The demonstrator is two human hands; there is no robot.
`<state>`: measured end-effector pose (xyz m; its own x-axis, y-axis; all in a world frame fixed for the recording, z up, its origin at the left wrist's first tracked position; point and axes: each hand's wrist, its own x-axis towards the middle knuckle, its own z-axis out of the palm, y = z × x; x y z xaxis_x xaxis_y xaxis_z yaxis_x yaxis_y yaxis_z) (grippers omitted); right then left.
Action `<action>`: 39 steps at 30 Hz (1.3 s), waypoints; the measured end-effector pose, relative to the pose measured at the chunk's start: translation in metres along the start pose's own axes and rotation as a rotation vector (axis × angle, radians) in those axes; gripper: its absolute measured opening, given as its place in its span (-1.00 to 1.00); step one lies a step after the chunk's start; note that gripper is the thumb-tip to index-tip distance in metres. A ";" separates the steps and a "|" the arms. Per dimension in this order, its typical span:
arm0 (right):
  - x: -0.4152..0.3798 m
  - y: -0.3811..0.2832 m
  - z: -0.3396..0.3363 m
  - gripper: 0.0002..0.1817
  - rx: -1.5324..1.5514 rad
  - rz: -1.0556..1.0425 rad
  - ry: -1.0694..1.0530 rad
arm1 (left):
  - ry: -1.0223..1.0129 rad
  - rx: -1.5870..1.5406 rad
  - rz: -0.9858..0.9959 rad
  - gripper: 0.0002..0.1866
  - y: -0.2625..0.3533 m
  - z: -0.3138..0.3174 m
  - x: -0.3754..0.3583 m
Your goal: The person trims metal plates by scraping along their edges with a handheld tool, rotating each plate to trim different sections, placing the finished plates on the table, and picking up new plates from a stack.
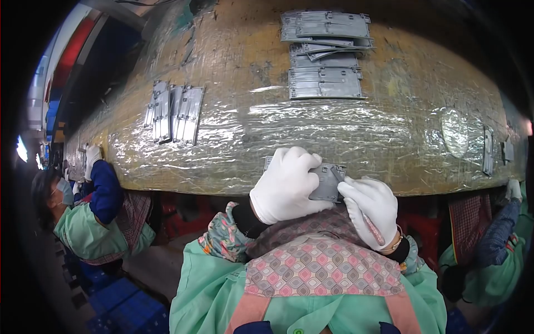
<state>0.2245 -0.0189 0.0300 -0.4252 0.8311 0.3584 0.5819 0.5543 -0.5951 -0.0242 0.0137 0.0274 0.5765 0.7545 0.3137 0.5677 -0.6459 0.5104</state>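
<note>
My left hand [286, 186], in a white glove, is closed on a grey plastic panel [325, 188] at the front edge of the table. Its fingers cover much of the panel's left part. From the right, my gloved right hand [371, 209] grips a slim tool with a pinkish handle [372, 230]. A narrow grey tip [337, 173] extends from those fingers over the panel's right part. Whether the tip touches the panel, and the exact kind of tool, I cannot make out.
Overlapping grey panels [325, 82] lie toward the far side of the film-covered table [239, 161]. Several more panels [187, 114] are spread at the left, and others [488, 150] at the right. Co-workers sit on both sides, one with a gloved hand [93, 160] on the table.
</note>
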 end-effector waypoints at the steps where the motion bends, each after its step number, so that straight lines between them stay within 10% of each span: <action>1: -0.001 -0.001 0.000 -0.69 0.000 0.003 0.001 | -0.010 0.000 -0.006 -0.51 0.001 -0.001 0.000; 11: 0.015 -0.002 0.011 -0.74 -0.016 -0.035 0.065 | 0.115 0.102 -0.144 -0.50 0.029 0.010 -0.004; 17: 0.019 -0.002 0.004 -0.72 -0.039 -0.007 0.045 | -0.118 -0.365 0.025 -0.50 0.033 0.006 -0.015; 39: 0.023 0.007 -0.009 -0.75 0.015 0.018 -0.032 | 0.021 -0.097 0.086 -0.51 0.024 0.023 -0.015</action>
<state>0.2249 0.0044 0.0407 -0.4371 0.8388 0.3247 0.5792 0.5387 -0.6119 -0.0057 -0.0157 0.0168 0.6071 0.7001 0.3759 0.4570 -0.6946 0.5556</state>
